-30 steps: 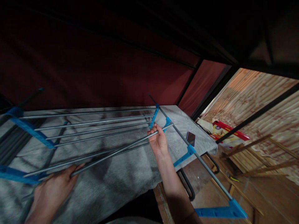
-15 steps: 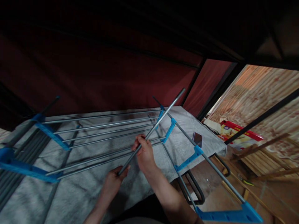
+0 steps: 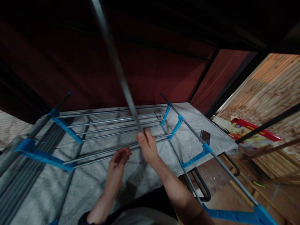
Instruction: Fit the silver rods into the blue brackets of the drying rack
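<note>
A long grey metal tube [image 3: 122, 76] rises steeply from my right hand [image 3: 149, 146], whose fingers are closed around its lower end. Its far end leaves the top of the view, leaning left. My left hand [image 3: 119, 160] is off the tube, palm turned inward, fingers loosely curled and apart, with nothing visible in them. Below and beyond both hands lies a rack frame of thin metal rods [image 3: 100, 135] running between blue plastic brackets, such as the left bracket [image 3: 44, 156] and the right bracket [image 3: 197, 156].
More grey tubes [image 3: 30, 175] lie side by side at the left on the grey cloth-covered surface [image 3: 93, 187]. A phone [image 3: 205, 137] rests on the cloth at right. Beyond the edge are a red-and-yellow box [image 3: 253, 132] and wooden slats [image 3: 269, 165]. A dark red panel [image 3: 164, 75] stands behind.
The tube has swung from leaning right to leaning up and left, closer to the camera. My left hand has let go of its lower end. My view has shifted slightly.
</note>
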### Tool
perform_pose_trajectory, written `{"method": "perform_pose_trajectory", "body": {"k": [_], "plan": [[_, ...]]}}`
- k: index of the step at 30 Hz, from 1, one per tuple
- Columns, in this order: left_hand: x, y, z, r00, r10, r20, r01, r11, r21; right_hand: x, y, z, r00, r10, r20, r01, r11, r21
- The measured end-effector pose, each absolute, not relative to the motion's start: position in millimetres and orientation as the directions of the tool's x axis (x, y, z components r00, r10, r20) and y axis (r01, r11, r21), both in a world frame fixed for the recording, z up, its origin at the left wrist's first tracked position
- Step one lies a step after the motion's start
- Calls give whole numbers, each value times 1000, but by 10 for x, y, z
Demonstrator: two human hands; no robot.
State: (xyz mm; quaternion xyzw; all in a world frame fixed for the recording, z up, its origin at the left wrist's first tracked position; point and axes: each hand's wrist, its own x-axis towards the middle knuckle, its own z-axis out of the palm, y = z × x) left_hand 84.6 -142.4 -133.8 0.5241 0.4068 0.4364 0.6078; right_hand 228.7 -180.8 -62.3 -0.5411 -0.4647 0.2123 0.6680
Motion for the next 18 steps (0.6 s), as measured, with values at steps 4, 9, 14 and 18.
{"method": "perform_pose_trajectory", "body": {"k": [4, 9, 14, 18], "plan": [[769, -1348, -1219, 146, 989, 17, -189, 11, 982, 2300, -1868, -733, 262, 870, 418, 644, 165, -747], [797, -1385, -1184, 135, 990, -35, -316, 77, 946, 2399, -1971, -1054, 155, 969, 194, 926, -74, -370], [806, -1428, -1255, 270, 946, -180, -432, 287, 855, 2521, -2095, -1268, 174, 985, 3, 957, -168, -238], [776, -1433, -1356, 355, 888, -290, -482, 440, 758, 2542, -2107, -1359, 156, 985, -75, 965, -168, -201]]}}
